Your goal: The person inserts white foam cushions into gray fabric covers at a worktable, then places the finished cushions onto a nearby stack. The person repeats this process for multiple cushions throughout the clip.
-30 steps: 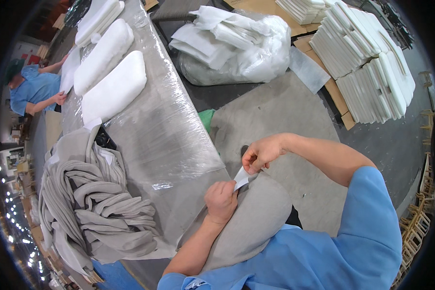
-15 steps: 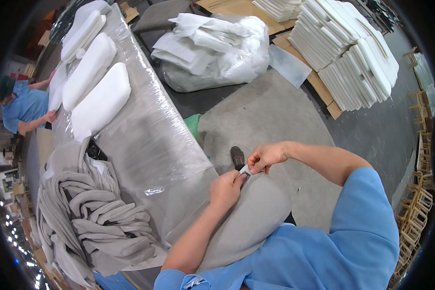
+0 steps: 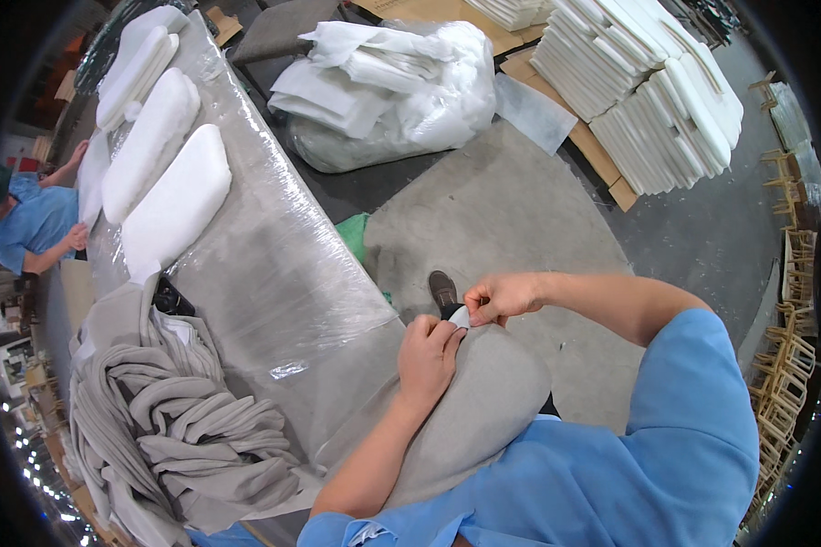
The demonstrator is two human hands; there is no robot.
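Note:
A padded grey cushion cover [image 3: 488,392] lies against my body, with a small white patch [image 3: 461,317] showing at its far end. My left hand [image 3: 426,360] is closed on the cover's end, thumb and fingers pinching the edge beside the white patch. From the other side my right hand [image 3: 500,297] pinches the same end between thumb and fingertips. The two hands are almost touching. Whether the white patch is lining or filling I cannot tell.
To the left is a plastic-covered table [image 3: 274,264], bearing piled grey covers [image 3: 201,419] and white cushion pads [image 3: 178,196]. A co-worker [image 3: 36,219] stands beyond it. Ahead lie a plastic bag of white sheets [image 3: 383,100] and stacked white pads [image 3: 648,100]. Wooden chair frames [image 3: 784,383] line the right.
More of the white patch shows between my fingers now. Both hands keep their pinch on the cover's end, with small finger shifts. The surroundings have slid slightly left in view.

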